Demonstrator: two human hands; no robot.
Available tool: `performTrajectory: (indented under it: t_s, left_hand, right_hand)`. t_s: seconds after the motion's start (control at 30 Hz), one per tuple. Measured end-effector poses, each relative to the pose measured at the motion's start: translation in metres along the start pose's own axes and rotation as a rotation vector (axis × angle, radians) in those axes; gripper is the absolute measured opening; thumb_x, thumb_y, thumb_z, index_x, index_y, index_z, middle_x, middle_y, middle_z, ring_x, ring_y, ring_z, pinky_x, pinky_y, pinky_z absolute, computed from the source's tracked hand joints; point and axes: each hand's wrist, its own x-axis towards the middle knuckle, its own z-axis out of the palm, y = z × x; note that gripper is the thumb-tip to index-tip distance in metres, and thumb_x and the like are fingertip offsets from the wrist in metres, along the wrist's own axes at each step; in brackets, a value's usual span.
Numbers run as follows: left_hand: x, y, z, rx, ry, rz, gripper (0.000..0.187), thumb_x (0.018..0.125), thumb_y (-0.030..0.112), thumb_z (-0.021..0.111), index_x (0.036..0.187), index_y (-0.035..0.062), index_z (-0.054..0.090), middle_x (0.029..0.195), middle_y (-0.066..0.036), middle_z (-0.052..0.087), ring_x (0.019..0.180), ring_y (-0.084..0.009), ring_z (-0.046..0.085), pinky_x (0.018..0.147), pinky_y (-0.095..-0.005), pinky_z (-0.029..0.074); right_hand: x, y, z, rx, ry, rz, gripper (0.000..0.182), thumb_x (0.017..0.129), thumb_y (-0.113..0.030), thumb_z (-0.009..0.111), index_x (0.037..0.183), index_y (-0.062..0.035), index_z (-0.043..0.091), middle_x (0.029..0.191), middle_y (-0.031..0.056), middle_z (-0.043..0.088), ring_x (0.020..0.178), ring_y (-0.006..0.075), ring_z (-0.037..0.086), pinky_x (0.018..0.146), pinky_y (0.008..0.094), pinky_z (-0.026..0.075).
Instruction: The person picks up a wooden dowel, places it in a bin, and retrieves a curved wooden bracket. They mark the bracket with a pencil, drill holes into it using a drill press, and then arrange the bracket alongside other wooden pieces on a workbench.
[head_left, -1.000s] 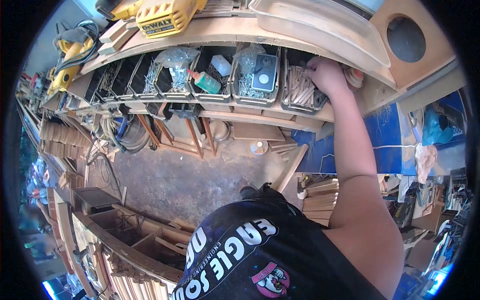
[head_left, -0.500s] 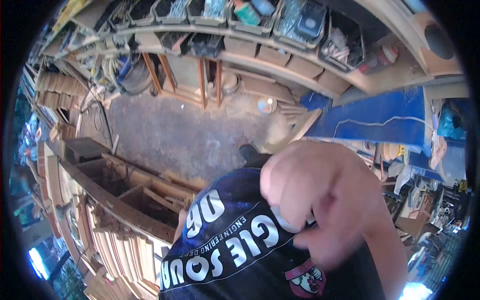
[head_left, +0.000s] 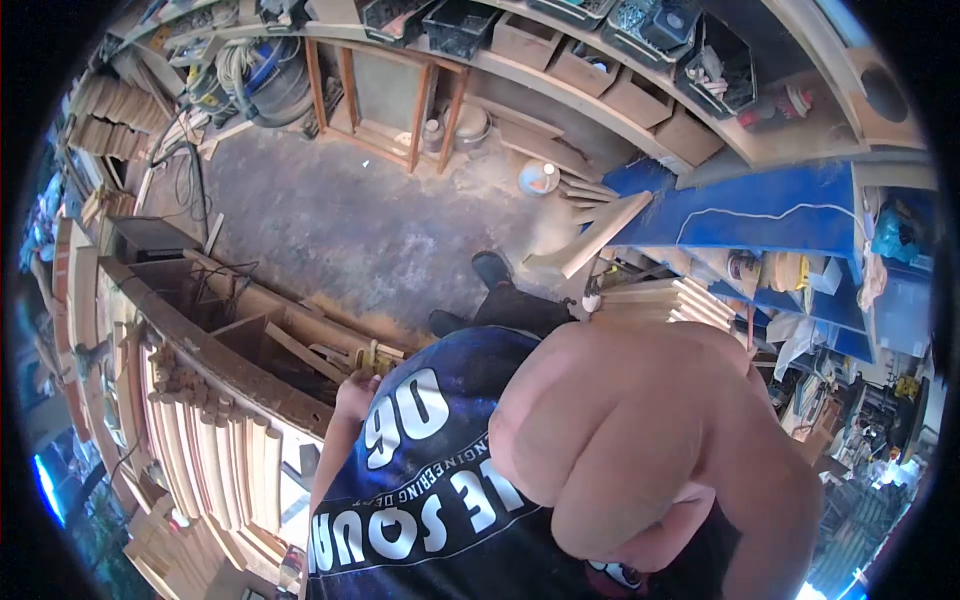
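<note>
My right hand [head_left: 610, 440] is large and close to the camera, in front of the dark printed shirt [head_left: 410, 420]. Its fingers are curled in and pressed together; anything inside them is hidden. At the left side of the shirt, my left hand [head_left: 358, 392] is small, with its fingers bent beside a yellowish object [head_left: 376, 356] at the edge of the wooden bench frame [head_left: 225, 358]. Whether it grips that object is too small to tell.
Wood strips [head_left: 215, 460] stand at the lower left. Open bins [head_left: 655, 30] line a shelf at the top. A blue surface [head_left: 770, 205] with a cord lies right, near a leaning board [head_left: 610, 235]. Two dark shoes [head_left: 490, 268] are on the floor [head_left: 350, 220].
The view has shifted, bringing the shoes and more of my left hand into sight. My right hand now looks larger and lower, its fingers folded over with their backs toward the camera.
</note>
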Motion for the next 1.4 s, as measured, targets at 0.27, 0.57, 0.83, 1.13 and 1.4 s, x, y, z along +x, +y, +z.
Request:
performTrajectory:
  t_s: [0.27,0.57,0.83,1.13,1.4]
  left_hand:
    - [-0.023,-0.028,-0.007,0.210,-0.075,0.150,0.049,0.100,0.054,0.061,0.117,0.0097,0.076,0.118,-0.025,0.074,0.117,-0.0420,0.070,0.100,-0.0483,0.055]
    - [-0.009,-0.022,-0.015,0.226,-0.143,0.043,0.052,0.104,0.049,0.061,0.128,0.0045,0.071,0.120,-0.026,0.074,0.118,-0.0401,0.070,0.099,-0.0451,0.056]
    - [0.010,0.009,-0.036,0.129,-0.127,-0.088,0.051,0.104,0.047,0.061,0.128,0.0036,0.071,0.119,-0.025,0.074,0.117,-0.0386,0.071,0.099,-0.0441,0.056]
    - [0.002,0.106,-0.055,0.078,-0.055,-0.154,0.050,0.104,0.045,0.062,0.128,0.0027,0.071,0.119,-0.024,0.075,0.116,-0.0368,0.071,0.098,-0.0430,0.056]
    - [0.014,0.153,-0.029,0.040,-0.074,-0.133,0.049,0.104,0.043,0.063,0.128,0.0018,0.070,0.118,-0.024,0.075,0.114,-0.0352,0.071,0.098,-0.0421,0.056]
  right_hand:
    - [0.030,0.017,-0.017,-0.177,-0.549,-0.253,0.023,0.090,-0.031,0.064,0.084,-0.0085,0.062,0.077,0.0072,0.056,0.063,0.0262,0.059,0.059,0.0393,0.049]
    - [0.041,0.023,-0.067,-0.673,-0.826,-0.386,0.022,0.084,-0.020,0.066,0.104,-0.0124,0.073,0.087,0.0079,0.063,0.078,0.0279,0.065,0.068,0.0414,0.053]
    - [0.097,0.020,-0.395,-1.822,0.261,0.519,0.072,0.085,-0.034,0.077,0.148,-0.0056,0.056,0.118,0.0228,0.075,0.096,0.0346,0.074,0.086,0.0443,0.058]
    - [0.103,-0.013,-0.611,-1.810,1.061,0.394,0.057,0.102,-0.046,0.066,0.134,0.0004,0.058,0.116,0.0287,0.073,0.112,0.0456,0.069,0.097,0.0534,0.056]
    - [0.073,0.022,-0.573,-1.548,1.228,0.200,0.043,0.100,-0.037,0.070,0.133,-0.0134,0.055,0.108,0.0268,0.074,0.103,0.0508,0.069,0.091,0.0576,0.055]
